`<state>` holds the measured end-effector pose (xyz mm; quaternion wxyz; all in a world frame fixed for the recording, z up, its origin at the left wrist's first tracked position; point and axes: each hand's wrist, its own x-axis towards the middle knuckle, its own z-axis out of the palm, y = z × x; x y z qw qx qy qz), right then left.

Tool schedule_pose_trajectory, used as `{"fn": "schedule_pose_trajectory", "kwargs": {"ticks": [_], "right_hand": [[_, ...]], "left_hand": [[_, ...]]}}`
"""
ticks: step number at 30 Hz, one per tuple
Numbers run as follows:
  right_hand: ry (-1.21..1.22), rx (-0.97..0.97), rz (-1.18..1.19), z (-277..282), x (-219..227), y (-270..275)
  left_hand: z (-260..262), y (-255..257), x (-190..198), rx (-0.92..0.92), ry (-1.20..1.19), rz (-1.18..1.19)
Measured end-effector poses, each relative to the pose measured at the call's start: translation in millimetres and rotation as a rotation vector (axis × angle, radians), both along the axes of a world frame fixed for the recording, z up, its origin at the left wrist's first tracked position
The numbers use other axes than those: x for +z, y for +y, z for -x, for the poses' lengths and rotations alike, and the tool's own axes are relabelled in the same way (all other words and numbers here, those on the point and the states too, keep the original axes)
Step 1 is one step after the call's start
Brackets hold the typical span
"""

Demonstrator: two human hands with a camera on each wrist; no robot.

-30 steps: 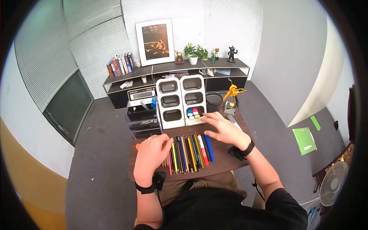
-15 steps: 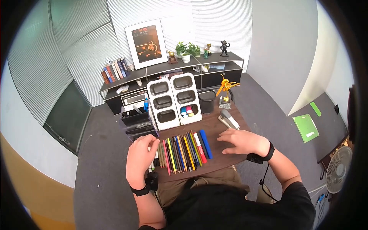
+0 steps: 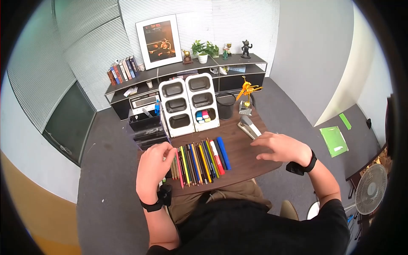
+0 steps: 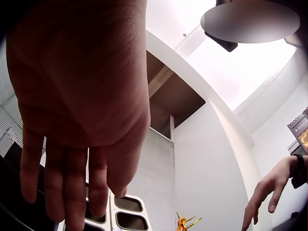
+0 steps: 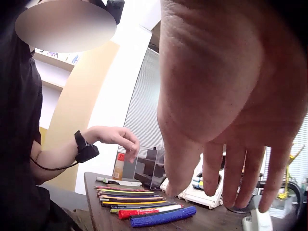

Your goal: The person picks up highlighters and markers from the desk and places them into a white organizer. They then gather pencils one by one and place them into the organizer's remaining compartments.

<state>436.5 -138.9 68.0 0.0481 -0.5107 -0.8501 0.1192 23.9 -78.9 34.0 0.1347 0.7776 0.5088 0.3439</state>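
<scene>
Pencils and coloured pencils lie side by side in a row on the brown table. At the row's right end are a red-and-white marker and a thick blue marker. My left hand hovers by the row's left end, partly covering things there; its fingers hang fairly straight in the left wrist view, holding nothing. To the right, my right hand is spread over the table's right side, just in front of a grey-and-white stapler. Nothing is between its extended fingers.
Behind the pencils stand two white racks of dark bins, one bin holding colourful erasers. A clear drawer organizer is left of them. A black mesh cup and a golden trophy stand at the back right.
My right hand has moved right, away from the lower right bin, past the blue marker, uncovering the stapler. The left hand shifted slightly left, still near the row's left end.
</scene>
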Motion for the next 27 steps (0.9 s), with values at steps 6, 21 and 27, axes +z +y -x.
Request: {"fn": "schedule_pose_trajectory", "kwargs": {"ticks": [6, 21, 27], "right_hand": [[0.106, 0.048, -0.066, 37.8, -47.0, 15.3], [0.214, 0.011, 0.053, 62.0, -86.1, 25.9], [0.361, -0.039, -0.019, 61.0, -63.2, 19.3]], "left_hand": [[-1.1, 0.1, -4.4, -0.012, 0.029, -0.002], [1.6, 3.0, -7.2, -0.011, 0.025, -0.006], [2.9, 3.1, -8.7, -0.018, 0.032, -0.013]]}}
